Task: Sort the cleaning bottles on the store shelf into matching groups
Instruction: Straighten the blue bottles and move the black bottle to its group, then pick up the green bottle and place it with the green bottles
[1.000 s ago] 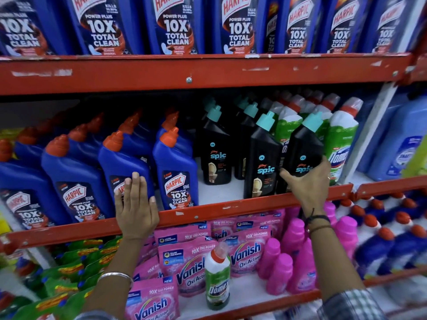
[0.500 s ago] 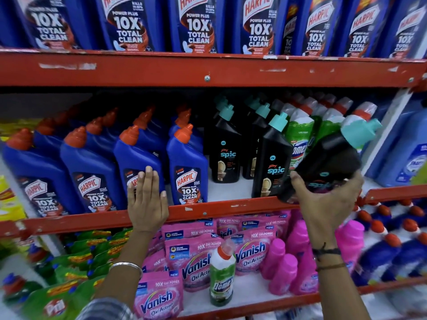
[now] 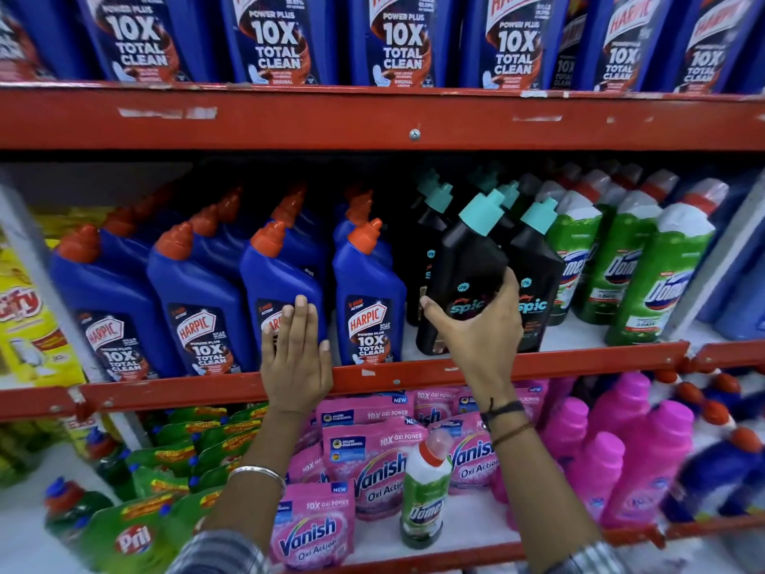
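My right hand (image 3: 476,325) grips a black Spic bottle (image 3: 463,263) with a teal cap, held upright at the front of the middle shelf between the blue Harpic bottles (image 3: 368,300) and another black Spic bottle (image 3: 538,275). More Spic bottles stand behind it. My left hand (image 3: 296,354) lies flat, fingers together, against a blue Harpic bottle (image 3: 273,292) and the red shelf edge (image 3: 414,374). Green Domex bottles (image 3: 658,275) fill the right of that shelf. A single green Domex bottle (image 3: 424,495) stands on the lower shelf among pink Vanish pouches (image 3: 372,461).
The top shelf holds large blue Harpic bottles (image 3: 401,39). Pink bottles (image 3: 645,449) and green Pril pouches (image 3: 136,528) are on the lower shelf. Yellow packs (image 3: 29,321) sit at the far left. A white upright (image 3: 720,250) bounds the shelf's right side.
My right hand lifted the black Spic bottle from beside the Domex bottles, tilted it, and carried it left to next to the Harpic bottles, now upright. My left hand stayed put.
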A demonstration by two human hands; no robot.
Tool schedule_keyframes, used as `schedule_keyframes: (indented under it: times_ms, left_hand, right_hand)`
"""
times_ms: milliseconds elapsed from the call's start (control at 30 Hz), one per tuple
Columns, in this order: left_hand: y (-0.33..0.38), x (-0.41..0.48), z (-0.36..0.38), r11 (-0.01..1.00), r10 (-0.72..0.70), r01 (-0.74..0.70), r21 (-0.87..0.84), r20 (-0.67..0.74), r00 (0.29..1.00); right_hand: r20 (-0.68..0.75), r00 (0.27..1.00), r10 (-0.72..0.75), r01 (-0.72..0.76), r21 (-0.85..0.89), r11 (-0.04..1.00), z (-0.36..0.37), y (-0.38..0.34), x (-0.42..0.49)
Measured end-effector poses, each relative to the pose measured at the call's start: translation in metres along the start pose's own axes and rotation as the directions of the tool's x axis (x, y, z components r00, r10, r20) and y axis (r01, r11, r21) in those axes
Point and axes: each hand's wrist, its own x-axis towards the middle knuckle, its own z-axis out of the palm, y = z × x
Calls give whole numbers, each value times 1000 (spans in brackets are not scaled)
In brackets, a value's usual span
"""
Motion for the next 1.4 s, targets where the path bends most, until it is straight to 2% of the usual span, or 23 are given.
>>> schedule_keyframes:
  times_ms: [167, 600, 733, 800, 867, 933, 1000, 1133, 1267, 1400]
  left_hand:
    - [-1, -1, 1, 1000, 5, -5, -3, 7, 1000]
    - [-1, -2, 2, 1000, 22, -22, -8, -5, 1000]
    - [0, -3, 1, 1000, 26, -26, -8, -10, 1000]
    - [0, -3, -1, 1000, 27, -27, -11, -1, 1000]
    - [1, -4, -2, 1000, 26, -26, -10, 3, 1000]
    - [1, -4, -2, 1000, 23, -23, -15, 4, 1000]
    - [0, -3, -1, 1000, 25, -25, -8, -3, 1000]
    - [0, -2, -1, 1000, 22, -22, -5, 0, 1000]
    - [0, -3, 0, 1000, 7, -7, 4, 11, 1000]
    - [0, -1, 1, 1000, -15, 15, 18, 16, 1000]
  right_hand:
    - [57, 998, 26, -22, -70, 997, 16, 7, 0]
    - [96, 993, 72, -39, -307, 951, 23, 12, -4]
    - [92, 995, 25, -5, -204, 979, 8, 20, -29]
    - [107, 994, 3, 3, -58, 998, -3, 31, -55]
    - [171, 984, 49, -69, 114, 991, -11, 51, -88]
    - [235, 966, 104, -139, 141, 980, -15, 80, -122]
    - [312, 934, 176, -209, 74, 975, -15, 110, -151]
    - [442, 820, 363, -366, -81, 927, -6, 150, -193]
    - [475, 753, 455, -442, -146, 885, 11, 171, -213]
    - [455, 741, 495, -505, -109, 856, 22, 178, -220]
